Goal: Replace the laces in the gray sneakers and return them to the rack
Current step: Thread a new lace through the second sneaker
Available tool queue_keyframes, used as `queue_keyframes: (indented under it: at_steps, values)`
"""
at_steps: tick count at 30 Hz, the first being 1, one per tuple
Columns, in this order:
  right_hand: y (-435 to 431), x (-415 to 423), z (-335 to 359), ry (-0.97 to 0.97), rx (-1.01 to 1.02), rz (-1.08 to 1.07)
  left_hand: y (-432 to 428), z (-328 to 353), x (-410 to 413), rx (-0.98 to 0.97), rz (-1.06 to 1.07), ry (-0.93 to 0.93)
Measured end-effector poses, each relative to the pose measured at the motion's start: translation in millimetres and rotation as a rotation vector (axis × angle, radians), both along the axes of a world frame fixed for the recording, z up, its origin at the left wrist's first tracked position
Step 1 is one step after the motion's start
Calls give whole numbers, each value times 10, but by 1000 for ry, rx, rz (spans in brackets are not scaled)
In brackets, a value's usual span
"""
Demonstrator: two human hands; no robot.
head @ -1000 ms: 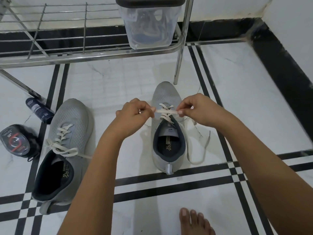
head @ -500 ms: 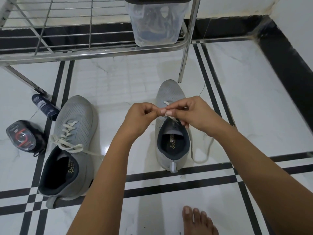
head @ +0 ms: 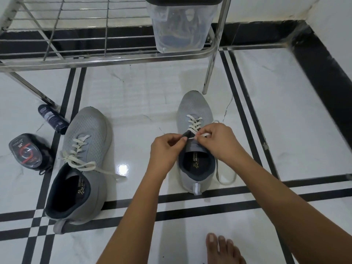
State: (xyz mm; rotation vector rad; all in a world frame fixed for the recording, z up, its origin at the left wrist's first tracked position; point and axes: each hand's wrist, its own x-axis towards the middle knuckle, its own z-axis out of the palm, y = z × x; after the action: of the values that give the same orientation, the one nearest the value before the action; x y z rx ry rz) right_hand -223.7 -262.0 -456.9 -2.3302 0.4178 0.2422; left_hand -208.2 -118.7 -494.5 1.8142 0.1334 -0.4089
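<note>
Two gray sneakers stand on the white tiled floor, toes toward the metal rack (head: 106, 60). The left sneaker (head: 83, 149) is laced with a cream lace, one end trailing to its right. Over the tongue of the right sneaker (head: 194, 109), my left hand (head: 165, 147) and my right hand (head: 219, 141) each pinch the cream lace (head: 193, 124) at the top eyelets, fingertips almost touching. Crossed lacing shows above my fingers. A loose loop of the lace lies on the floor at the shoe's right side.
A clear plastic box (head: 182, 25) with a dark lid sits on the rack's right end. A dark tube (head: 52, 119) and a round black shoe-polish tin (head: 26, 151) lie on the floor at the left. A bare foot (head: 222, 250) is at the bottom edge. A wall runs along the right.
My hands came together from a spread, taut pull and dropped lower onto the tongue. More of the crossed lacing now shows above my fingers.
</note>
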Motion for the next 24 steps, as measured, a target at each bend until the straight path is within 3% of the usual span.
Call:
queue_keyframes:
  at_steps: [15,21,24]
  values:
    - [240,-66,-192,-140,56,-36,44,-93,76,-395,72,266]
    - [148,-248,-266,-217,-73,-155,-40,-19,110,-282,133,110]
    - [109,-271,-317,-240,-78,-168,124,90,276,-429,344,16]
